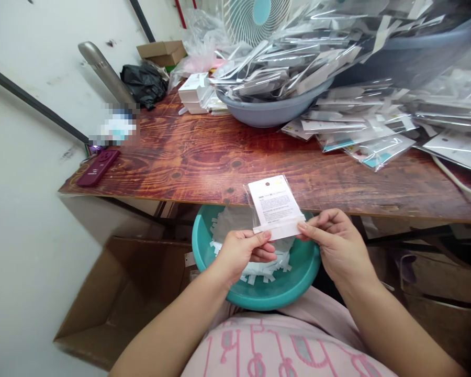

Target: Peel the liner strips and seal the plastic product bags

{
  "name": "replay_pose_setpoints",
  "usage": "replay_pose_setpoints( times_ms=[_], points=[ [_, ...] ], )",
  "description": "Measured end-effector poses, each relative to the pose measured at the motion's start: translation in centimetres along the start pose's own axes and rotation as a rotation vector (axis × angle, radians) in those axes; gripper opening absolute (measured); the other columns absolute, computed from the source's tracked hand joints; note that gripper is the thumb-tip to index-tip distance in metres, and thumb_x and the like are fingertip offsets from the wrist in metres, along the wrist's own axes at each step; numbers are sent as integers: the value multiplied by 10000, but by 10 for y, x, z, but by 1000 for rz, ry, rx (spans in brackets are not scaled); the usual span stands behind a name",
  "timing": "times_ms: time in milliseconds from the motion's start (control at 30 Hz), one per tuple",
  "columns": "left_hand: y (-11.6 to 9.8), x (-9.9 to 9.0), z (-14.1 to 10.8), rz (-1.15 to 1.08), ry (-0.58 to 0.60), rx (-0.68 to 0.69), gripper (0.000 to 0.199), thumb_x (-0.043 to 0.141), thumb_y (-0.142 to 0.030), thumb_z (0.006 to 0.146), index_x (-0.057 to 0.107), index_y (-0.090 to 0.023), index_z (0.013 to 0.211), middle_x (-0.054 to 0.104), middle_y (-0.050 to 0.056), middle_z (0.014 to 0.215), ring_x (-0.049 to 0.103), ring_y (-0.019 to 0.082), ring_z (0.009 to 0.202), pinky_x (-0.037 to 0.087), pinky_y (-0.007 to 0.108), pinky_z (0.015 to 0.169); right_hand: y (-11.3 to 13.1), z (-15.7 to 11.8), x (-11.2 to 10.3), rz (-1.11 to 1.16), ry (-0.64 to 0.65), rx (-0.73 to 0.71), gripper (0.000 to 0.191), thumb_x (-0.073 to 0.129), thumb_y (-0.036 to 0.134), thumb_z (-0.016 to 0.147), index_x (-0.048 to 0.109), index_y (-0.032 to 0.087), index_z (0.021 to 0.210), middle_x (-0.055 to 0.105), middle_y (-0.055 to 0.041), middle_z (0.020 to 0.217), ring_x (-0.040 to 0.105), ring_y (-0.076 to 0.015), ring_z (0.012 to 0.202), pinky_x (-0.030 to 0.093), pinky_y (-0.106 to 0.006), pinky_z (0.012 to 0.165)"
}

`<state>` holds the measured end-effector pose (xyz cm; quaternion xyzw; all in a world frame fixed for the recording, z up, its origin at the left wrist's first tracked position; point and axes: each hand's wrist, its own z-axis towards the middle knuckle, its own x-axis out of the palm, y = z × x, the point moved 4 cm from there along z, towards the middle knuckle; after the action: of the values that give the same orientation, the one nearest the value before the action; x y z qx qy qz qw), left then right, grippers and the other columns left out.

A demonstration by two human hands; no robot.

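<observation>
A clear plastic packet with a printed white card (275,203) is held over the table's front edge, its lower end toward me. My left hand (248,252) pinches the lower left corner between thumb and fingers. At the lower right corner, my right hand (332,236) grips the same packet with thumb and forefinger. A white strip runs across the packet's lower end, between both thumbs. Beneath the hands a teal basin (259,302) sits at my lap, with white paper pieces (255,269) inside.
The wooden table (172,162) bears a grey-blue basin (265,112) heaped with plastic packets, more packets (361,123) at right, a white box (193,93), a dark red phone (98,168) and a black bag (144,84). A cardboard box (129,293) stands below left. A fan (255,18) is behind.
</observation>
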<state>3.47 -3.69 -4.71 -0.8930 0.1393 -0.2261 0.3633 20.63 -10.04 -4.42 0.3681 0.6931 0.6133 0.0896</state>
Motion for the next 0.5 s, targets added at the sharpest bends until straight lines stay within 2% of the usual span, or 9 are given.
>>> replay_pose_setpoints(
  times_ms=[300,500],
  points=[
    [0,1,0,-13,12,6,281,767,-352,676,667,-90,652,679,44,598,664,132,526,548,204,534,1,0,-1,-6,28,-6,426,829,171,551,431,198,701,655,43,578,625,-104,510,498,-188,540],
    [-2,1,-1,-23,-8,18,295,787,-363,640,669,-92,655,686,54,609,664,145,528,552,230,542,-2,2,0,-80,40,2,454,833,239,553,408,206,707,629,48,579,615,-118,512,488,-218,531]
  ],
)
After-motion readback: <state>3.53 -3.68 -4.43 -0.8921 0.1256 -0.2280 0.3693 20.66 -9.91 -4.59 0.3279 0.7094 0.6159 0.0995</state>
